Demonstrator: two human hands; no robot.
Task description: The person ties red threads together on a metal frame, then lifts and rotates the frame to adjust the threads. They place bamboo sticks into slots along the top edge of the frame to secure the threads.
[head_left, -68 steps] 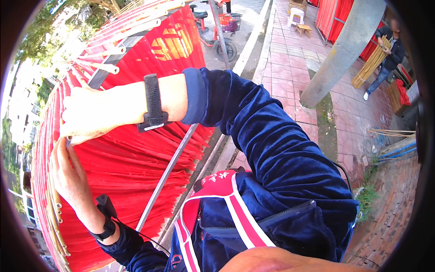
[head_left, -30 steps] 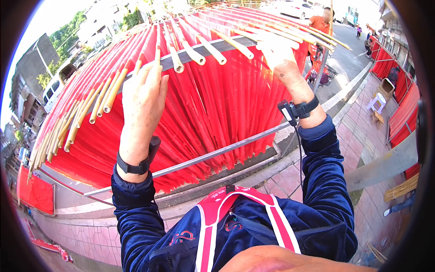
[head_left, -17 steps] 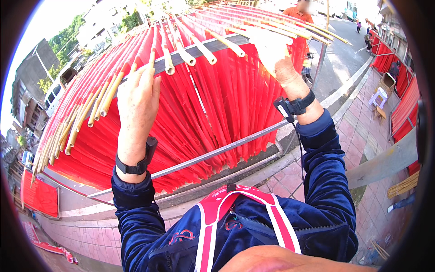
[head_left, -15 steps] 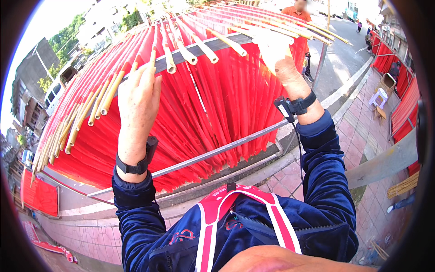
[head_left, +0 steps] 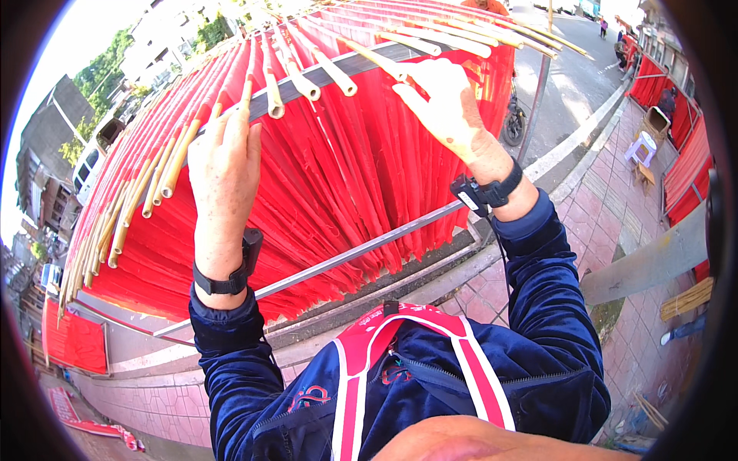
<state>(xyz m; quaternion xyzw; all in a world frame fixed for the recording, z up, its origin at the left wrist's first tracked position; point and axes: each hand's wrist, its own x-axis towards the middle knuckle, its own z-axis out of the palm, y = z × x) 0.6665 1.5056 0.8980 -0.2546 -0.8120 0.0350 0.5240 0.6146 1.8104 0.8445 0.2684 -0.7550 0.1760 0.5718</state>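
Long bamboo poles lie side by side on a metal rack, and red cloth [head_left: 330, 169] hangs from them in close folds. My left hand [head_left: 225, 161] is closed around the near end of one bamboo pole [head_left: 247, 91], and its fingers hide the tip. To the right, my right hand [head_left: 446, 107] has its thumb below and fingers above the end of another bamboo pole [head_left: 373, 57], pinching it at the tip. Bright light washes out part of those fingers. Between my hands, several hollow pole ends stick out over the rack's top bar [head_left: 361, 74].
A lower metal rail [head_left: 369, 246] crosses in front of the cloth. At the far right of the rack stands a person in orange [head_left: 484, 5]. A grey post [head_left: 646, 269], a white stool [head_left: 641, 146] and more red cloth [head_left: 655, 84] are on the right.
My right hand has moved left and a little down, from the poles further right to the end of a nearer one. My left hand stays on its pole. The view has shifted slightly.
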